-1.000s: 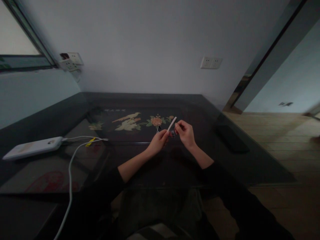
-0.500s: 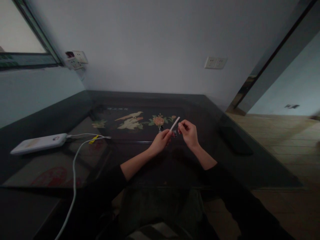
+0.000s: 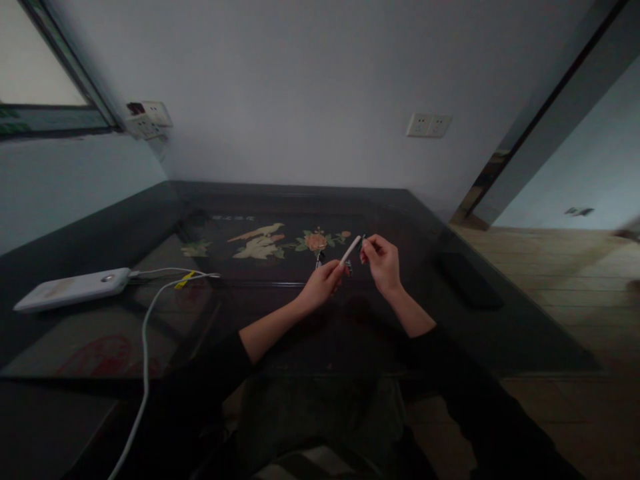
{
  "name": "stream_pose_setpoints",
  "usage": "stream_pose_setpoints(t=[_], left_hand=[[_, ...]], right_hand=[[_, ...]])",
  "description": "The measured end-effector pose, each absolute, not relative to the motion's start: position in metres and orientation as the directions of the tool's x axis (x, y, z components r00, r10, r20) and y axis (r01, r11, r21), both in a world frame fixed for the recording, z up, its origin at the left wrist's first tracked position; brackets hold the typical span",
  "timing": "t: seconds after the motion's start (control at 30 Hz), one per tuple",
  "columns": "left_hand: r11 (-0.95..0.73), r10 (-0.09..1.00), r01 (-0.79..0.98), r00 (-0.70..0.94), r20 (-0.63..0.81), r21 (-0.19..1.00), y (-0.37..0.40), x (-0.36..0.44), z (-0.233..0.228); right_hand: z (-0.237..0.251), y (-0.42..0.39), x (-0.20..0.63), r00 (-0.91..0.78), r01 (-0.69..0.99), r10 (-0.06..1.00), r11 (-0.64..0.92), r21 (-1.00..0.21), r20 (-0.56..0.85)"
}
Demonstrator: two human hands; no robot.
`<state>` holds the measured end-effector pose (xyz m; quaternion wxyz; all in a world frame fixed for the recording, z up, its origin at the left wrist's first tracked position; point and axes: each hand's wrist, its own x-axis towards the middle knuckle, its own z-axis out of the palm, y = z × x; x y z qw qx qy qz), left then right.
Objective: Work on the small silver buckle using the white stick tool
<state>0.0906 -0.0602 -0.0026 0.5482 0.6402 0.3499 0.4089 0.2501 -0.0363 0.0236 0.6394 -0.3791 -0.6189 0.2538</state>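
Left hand: your left hand (image 3: 320,283) is closed around the lower end of a thin white stick (image 3: 350,251), which rises up and to the right from your fingers.
Right hand: your right hand (image 3: 383,262) pinches a small dark piece (image 3: 363,238) in its fingertips; what this piece is, I cannot tell.
Stick and piece: the upper tip of the white stick is just beside the dark piece, almost touching it, between your two hands.
Below the hands: some small dark parts (image 3: 320,257) lie on the desk (image 3: 280,320) just under your left fingers.
Far left of your left hand: a white power bank (image 3: 73,289) with a white cable (image 3: 145,333) lies well apart.
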Motion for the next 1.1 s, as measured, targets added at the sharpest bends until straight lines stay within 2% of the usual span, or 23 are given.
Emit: stream_pose_setpoints(t=[0.2, 0.5, 0.8, 1.1], left_hand=[[-0.147, 0.908, -0.026, 0.392, 0.145, 0.989, -0.059, 0.090, 0.000], [-0.120, 0.888, -0.018, 0.445, 0.115, 0.993, -0.061, 0.091, -0.002], [-0.119, 0.905, -0.056, 0.405, 0.131, 0.991, -0.059, 0.090, -0.001], [-0.126, 0.887, -0.014, 0.447, 0.119, 0.992, -0.062, 0.091, -0.001]], right_hand=[[0.019, -0.041, 0.239, 0.056, 0.141, 0.820, 0.558, -0.818, 0.570], [0.027, -0.035, 0.253, 0.132, 0.151, 0.791, 0.580, -0.800, 0.598], [0.020, -0.044, 0.239, 0.018, 0.208, 0.833, 0.539, -0.817, 0.554], [0.029, -0.034, 0.258, 0.114, 0.151, 0.794, 0.581, -0.800, 0.598]])
